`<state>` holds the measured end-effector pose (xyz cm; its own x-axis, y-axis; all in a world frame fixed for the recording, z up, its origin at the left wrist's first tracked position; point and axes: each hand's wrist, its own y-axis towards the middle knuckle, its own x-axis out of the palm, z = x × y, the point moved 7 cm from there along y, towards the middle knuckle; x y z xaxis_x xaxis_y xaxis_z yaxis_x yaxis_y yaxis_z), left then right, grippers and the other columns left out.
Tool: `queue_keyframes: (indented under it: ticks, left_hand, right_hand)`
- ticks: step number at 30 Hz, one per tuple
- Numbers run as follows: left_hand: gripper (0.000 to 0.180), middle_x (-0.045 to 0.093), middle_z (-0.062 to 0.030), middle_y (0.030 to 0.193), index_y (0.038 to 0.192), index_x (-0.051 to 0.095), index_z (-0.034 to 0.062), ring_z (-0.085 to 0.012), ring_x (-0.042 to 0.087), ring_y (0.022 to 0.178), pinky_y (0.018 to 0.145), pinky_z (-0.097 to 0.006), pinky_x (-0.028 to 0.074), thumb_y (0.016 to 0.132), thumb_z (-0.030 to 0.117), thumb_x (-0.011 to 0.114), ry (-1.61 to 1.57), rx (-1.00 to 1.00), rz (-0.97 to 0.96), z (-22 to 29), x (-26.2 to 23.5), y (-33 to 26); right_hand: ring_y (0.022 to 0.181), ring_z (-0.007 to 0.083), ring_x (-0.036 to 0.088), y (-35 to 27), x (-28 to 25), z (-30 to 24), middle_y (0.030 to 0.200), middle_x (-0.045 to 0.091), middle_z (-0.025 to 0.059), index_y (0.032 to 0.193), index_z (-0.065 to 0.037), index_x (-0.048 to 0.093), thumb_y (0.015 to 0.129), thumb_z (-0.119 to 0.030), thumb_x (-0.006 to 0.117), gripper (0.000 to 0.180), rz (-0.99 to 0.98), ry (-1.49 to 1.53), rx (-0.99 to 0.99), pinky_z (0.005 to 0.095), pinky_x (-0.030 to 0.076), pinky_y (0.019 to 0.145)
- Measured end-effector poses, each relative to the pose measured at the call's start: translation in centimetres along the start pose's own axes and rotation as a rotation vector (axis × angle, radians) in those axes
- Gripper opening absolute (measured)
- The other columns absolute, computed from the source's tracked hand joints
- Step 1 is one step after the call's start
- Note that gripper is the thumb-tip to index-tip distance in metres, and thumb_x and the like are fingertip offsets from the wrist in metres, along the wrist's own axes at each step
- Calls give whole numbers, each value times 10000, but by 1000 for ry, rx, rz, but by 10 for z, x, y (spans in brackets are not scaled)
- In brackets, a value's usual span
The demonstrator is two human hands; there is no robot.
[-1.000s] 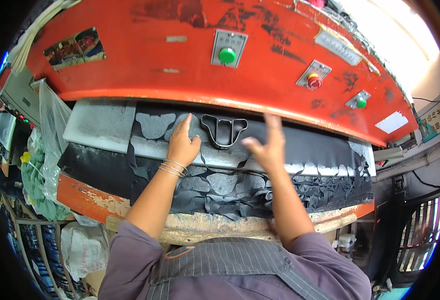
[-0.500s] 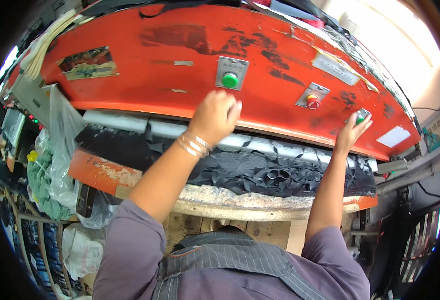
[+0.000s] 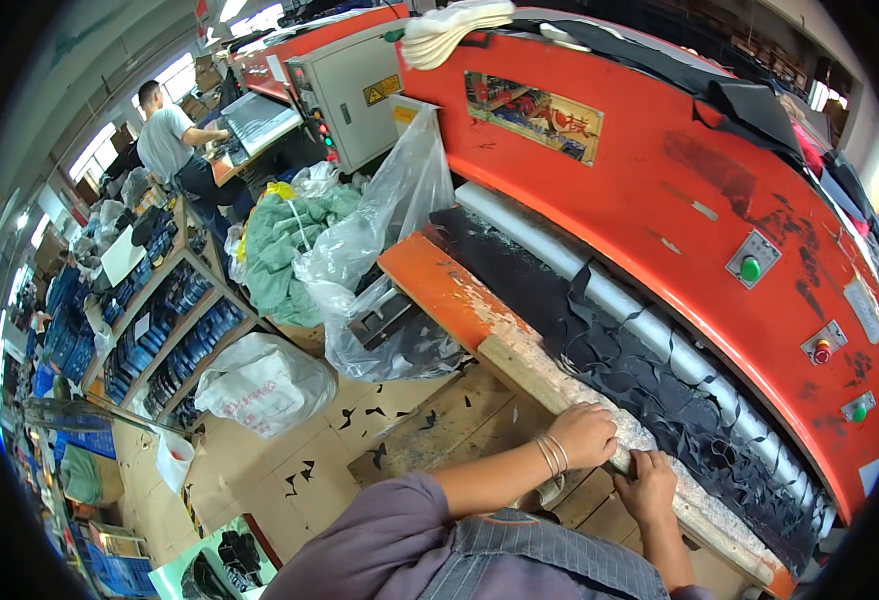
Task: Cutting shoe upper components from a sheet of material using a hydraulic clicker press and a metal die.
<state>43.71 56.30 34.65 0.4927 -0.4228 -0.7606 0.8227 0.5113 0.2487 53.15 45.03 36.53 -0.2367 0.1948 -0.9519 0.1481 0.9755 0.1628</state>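
Observation:
Both of my hands rest at the worn, pale front rail [image 3: 550, 376] of a large orange-red press machine [image 3: 650, 170]. My left hand [image 3: 585, 437], with thin bangles at the wrist, is closed over the rail. Just to its right, my right hand [image 3: 650, 486] has its fingers curled over the same edge. Behind the rail lies a black bed [image 3: 520, 275] strewn with cut black scraps [image 3: 650, 385]. A silvery bar [image 3: 560, 265] runs along the bed under the machine's front. Green buttons [image 3: 751, 268] and a red knob [image 3: 823, 350] sit on the panel, away from both hands.
Clear plastic bags [image 3: 380, 250] and green cloth [image 3: 300, 240] are heaped left of the machine. A white sack [image 3: 265, 385] stands by shelves [image 3: 175, 330] of blue pieces. Black scraps dot the floor. A person [image 3: 170, 140] stands farther back, near a grey cabinet [image 3: 355, 100].
My view has swung left. Both hands have come down from beside the panel buttons to the front rail and are now close together.

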Motion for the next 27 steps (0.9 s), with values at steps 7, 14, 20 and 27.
queue_keyframes:
  ticks: [7,14,20,27]
  left_hand:
    - [317,626,-116,733,623,643,71,-290,612,815,790,-408,480,785,338,588,4,10,-144,3,-9,-6]
    - [273,651,-131,1032,910,684,71,-285,600,1017,875,-423,461,836,320,600,-29,36,-315,-2,-13,50]
    - [426,576,-115,1269,1171,595,41,-273,499,1234,1024,-413,383,788,216,652,180,178,-28,-43,34,111]
    - [444,564,-116,1320,1190,612,38,-272,487,1267,1046,-417,370,814,270,650,162,136,-234,-91,18,142]
  right_hand:
    - [801,323,647,54,-26,28,884,668,136,1026,-40,664,722,-199,705,346,-563,9,-432,402,530,673]
    - [1245,258,512,191,-21,58,1263,595,112,1042,-79,680,830,-151,507,284,-487,-447,-872,392,419,1027]
    - [1029,243,596,215,12,102,996,636,88,864,-88,654,774,-184,542,173,-570,-298,-1004,386,451,941]
    - [889,195,556,260,21,117,816,562,8,711,-152,568,728,-224,571,74,-213,-255,-1074,377,424,877]
